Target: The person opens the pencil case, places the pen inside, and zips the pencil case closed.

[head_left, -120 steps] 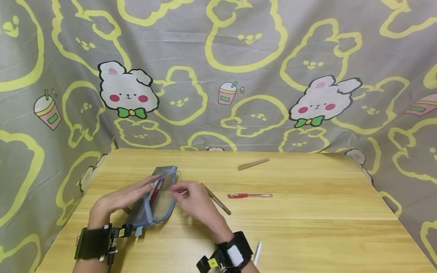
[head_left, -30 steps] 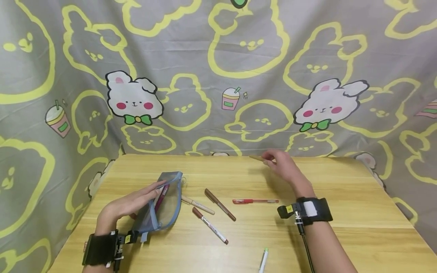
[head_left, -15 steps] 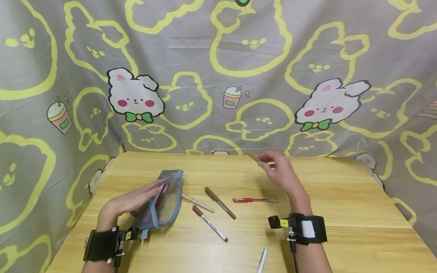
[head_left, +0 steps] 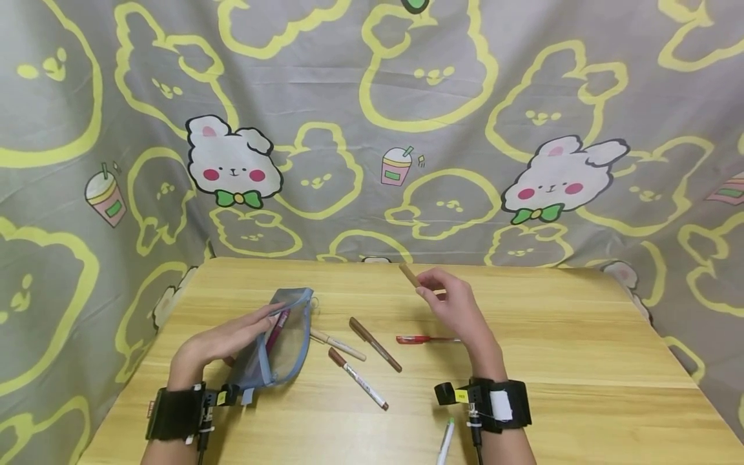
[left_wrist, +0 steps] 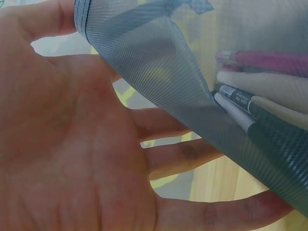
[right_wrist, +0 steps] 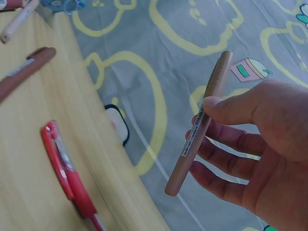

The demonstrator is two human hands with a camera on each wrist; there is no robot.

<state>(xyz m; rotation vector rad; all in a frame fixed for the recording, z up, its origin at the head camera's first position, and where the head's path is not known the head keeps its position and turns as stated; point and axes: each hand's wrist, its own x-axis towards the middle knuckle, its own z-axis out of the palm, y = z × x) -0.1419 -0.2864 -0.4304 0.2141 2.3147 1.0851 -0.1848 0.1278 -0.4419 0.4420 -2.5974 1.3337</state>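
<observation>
A blue-grey mesh pencil case [head_left: 293,352] lies on the left of the table, its zipped mouth gaping to the right. My left hand [head_left: 232,336] holds its upper edge. Through the mesh, the left wrist view shows several pens, including a magenta pen [left_wrist: 264,60]; the left palm [left_wrist: 72,134] and spread fingers lie against the case. Between thumb and fingertips, my right hand [head_left: 456,303] pinches a light-brown pen [right_wrist: 197,127], raised above the far part of the table. Below that hand is a red gel pen [head_left: 414,339], partly covered by the forearm in the head view.
On the wooden table [head_left: 581,361], a beige pen [head_left: 340,345], a brown pen [head_left: 374,344] and a white pen with brown cap [head_left: 359,380] lie right of the case. A white pen with green tip [head_left: 445,442] lies nearer. Patterned cloth [head_left: 325,84] surrounds the table.
My right hand has left the pencil case, reached the light-brown pen at the back, lifted it and moved leftward. Two more pens now show beside the case. My left hand stays on the case.
</observation>
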